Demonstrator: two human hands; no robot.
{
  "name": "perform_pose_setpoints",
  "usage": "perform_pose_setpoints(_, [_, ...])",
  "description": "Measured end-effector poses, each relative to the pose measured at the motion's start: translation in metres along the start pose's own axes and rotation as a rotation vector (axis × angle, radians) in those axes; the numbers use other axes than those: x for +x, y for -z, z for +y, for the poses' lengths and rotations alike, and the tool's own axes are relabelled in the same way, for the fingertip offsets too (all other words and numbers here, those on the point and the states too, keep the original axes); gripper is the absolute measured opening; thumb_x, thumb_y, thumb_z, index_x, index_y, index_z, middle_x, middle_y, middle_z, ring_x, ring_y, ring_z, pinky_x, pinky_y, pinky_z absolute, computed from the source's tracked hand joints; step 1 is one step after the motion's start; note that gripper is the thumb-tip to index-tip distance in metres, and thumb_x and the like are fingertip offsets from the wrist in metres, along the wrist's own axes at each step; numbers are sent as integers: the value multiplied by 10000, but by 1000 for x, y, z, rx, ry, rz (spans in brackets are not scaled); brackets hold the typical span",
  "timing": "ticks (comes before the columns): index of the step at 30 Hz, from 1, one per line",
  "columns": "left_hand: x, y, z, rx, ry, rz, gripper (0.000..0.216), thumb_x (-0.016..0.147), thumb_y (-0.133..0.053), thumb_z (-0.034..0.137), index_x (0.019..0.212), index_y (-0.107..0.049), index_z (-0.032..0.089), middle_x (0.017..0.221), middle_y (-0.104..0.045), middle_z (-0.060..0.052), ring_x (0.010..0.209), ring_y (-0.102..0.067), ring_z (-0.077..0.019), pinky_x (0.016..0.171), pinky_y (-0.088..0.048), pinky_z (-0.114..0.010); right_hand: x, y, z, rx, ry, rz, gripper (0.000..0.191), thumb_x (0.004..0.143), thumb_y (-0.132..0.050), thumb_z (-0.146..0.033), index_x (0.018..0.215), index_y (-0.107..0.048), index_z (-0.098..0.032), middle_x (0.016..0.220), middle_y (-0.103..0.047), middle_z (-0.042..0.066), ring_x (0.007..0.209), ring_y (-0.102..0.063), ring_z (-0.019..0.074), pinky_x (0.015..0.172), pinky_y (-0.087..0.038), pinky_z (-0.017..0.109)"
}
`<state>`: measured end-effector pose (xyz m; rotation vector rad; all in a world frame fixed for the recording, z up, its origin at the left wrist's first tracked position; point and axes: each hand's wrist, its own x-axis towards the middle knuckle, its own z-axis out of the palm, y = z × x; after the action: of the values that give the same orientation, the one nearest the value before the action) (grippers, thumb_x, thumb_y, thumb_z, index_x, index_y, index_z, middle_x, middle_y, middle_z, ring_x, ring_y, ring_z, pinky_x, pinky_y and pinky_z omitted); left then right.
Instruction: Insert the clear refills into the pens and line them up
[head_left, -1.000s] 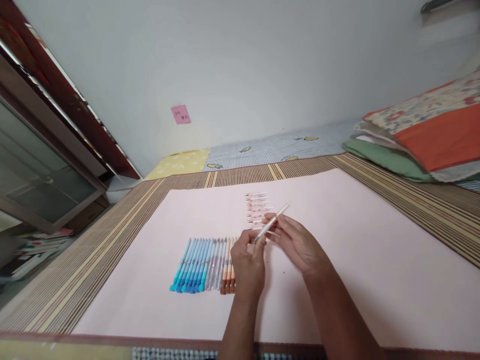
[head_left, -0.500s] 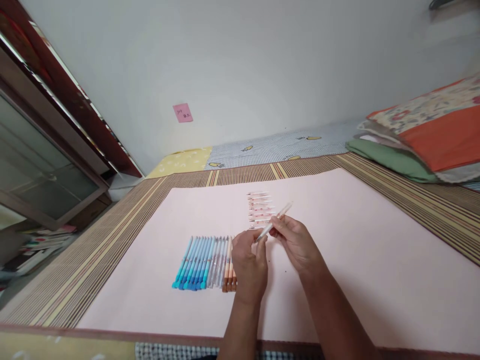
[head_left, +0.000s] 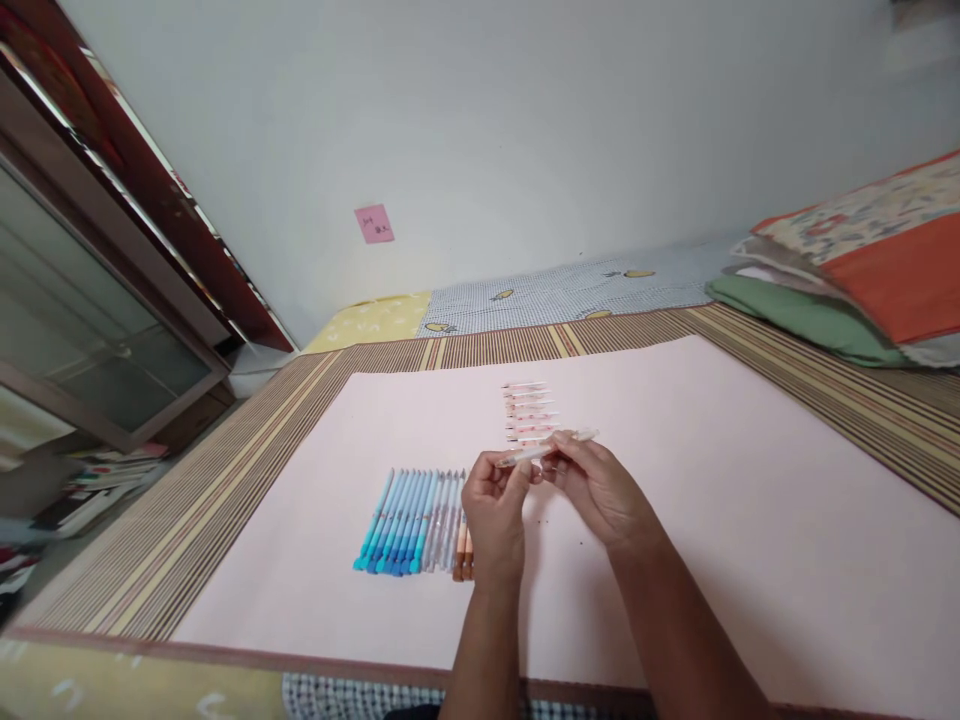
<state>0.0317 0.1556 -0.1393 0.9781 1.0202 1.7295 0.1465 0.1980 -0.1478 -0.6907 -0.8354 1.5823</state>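
Note:
A pale, see-through pen (head_left: 534,453) is held nearly level between both hands above the pink sheet. My left hand (head_left: 495,515) pinches its left end with thumb and fingers. My right hand (head_left: 600,490) grips it nearer the right end, which pokes out past the fingers. Just beyond the hands lies a column of pale pens with pink marks (head_left: 530,405), side by side. To the left of my left hand is a row of blue pens (head_left: 394,525), then clear greyish pens (head_left: 441,525) and peach-and-brown pens (head_left: 463,555), partly hidden by that hand.
The pink sheet (head_left: 300,560) lies on a striped mat (head_left: 217,480). Folded cloths and an orange floral cushion (head_left: 892,270) are piled at the right. A pink note (head_left: 374,224) is stuck to the wall. At the left is a glass-paned cabinet (head_left: 97,310). Small dark specks dot the sheet.
The pen has swung from a steep slant to nearly level, its right end lowered. My left fingers have shifted up slightly on its left end. The view has moved slightly.

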Motion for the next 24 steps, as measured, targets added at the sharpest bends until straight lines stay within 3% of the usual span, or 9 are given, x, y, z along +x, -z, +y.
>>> perform_pose_setpoints(3, [1,3,-1,-1,16,28,199,809,-766,325,794,-638,174,719,-679,1,717,-657,-139,753,-498,-261,0,5,-4,66,-12,52,257,726,-839,-423,867,-763,-221,843,-661,34,757,-573,168,734,-504,315])
perform_pose_setpoints(7, [2,6,-3,-87,46,25,204,813,-767,323,801,-627,175,733,-681,2,720,-658,-133,784,-504,-273,4,14,-8,156,-33,114,432,798,-715,-614,950,-777,-214,951,-712,74,844,-625,195,762,-532,320])
perform_pose_setpoints(15, [1,4,-1,-292,71,-120,146,862,-729,291,890,-656,168,833,-724,-40,802,-669,-155,832,-516,-312,0,10,-9,422,-120,-47,487,917,-528,-631,935,-759,-202,924,-737,72,873,-664,201,841,-548,354])
perform_pose_setpoints(18, [0,2,0,-344,60,-163,108,883,-703,263,877,-645,172,825,-728,-40,806,-675,-158,843,-510,-318,-5,2,-9,494,-101,-89,527,926,-466,-668,982,-744,-223,999,-731,77,968,-665,231,880,-539,394])
perform_pose_setpoints(24, [1,4,2,-323,62,-214,101,902,-685,248,870,-631,169,856,-741,-58,837,-686,-178,889,-502,-363,-11,-5,-5,528,-39,-98,420,946,-485,-595,1036,-724,-261,1048,-717,55,1056,-646,242,826,-535,393])
